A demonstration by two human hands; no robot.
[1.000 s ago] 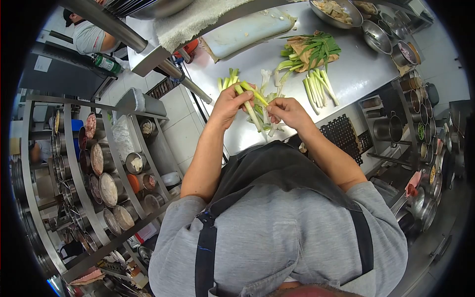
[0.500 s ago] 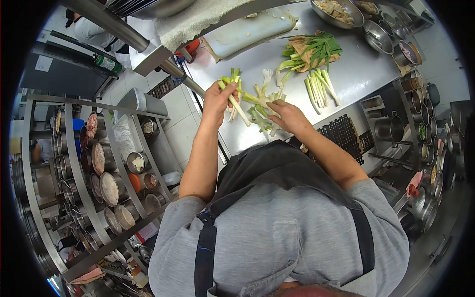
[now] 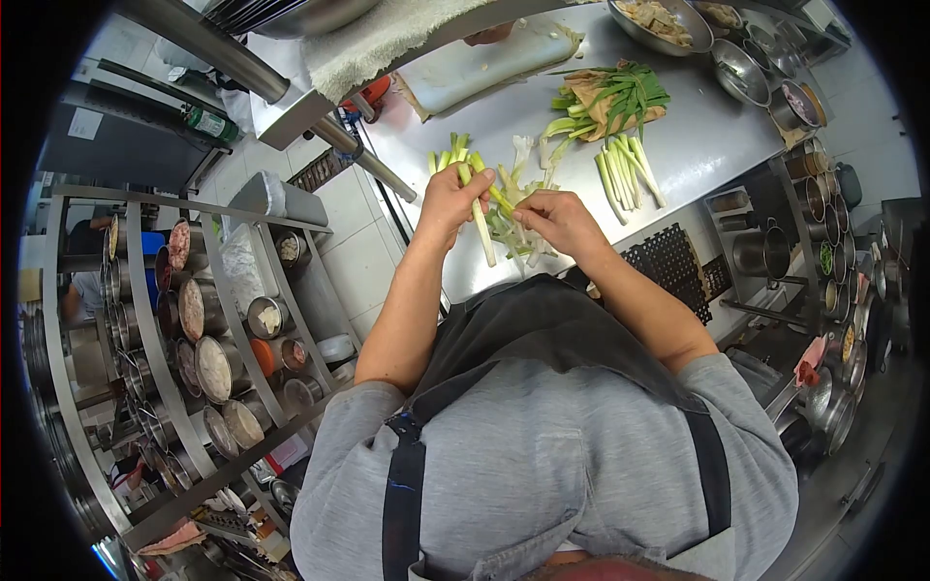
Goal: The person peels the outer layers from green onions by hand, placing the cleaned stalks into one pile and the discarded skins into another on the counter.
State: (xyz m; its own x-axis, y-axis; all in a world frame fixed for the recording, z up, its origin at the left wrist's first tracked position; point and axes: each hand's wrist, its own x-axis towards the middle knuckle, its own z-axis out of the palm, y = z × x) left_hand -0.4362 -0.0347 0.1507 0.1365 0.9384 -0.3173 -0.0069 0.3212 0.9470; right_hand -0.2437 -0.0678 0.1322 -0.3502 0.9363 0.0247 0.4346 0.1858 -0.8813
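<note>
My left hand (image 3: 453, 198) is closed around a slim leek (image 3: 484, 237), its white end pointing toward me. A yellow-green leaf (image 3: 500, 198) stretches from that leek across to my right hand (image 3: 557, 221), whose fingers pinch its end. Under and beyond my hands lies a loose heap of peeled leaves (image 3: 526, 174) on the steel table. Several leek stalks (image 3: 446, 155) lie just past my left hand, partly hidden by it. To the right, trimmed leeks (image 3: 628, 176) rest side by side, with a leafy bunch (image 3: 615, 97) on brown paper behind them.
A white cutting board (image 3: 489, 68) lies at the table's far side, with part of another person's hand (image 3: 487, 36) at its edge. Metal bowls (image 3: 668, 29) stand at the far right. A steel post (image 3: 363, 160) rises on the left, near a rack of containers (image 3: 213, 368).
My right hand has risen slightly and closed from spread fingers into a pinch on the leaf. My left hand has shifted right with the leek. A person's hand has appeared by the cutting board.
</note>
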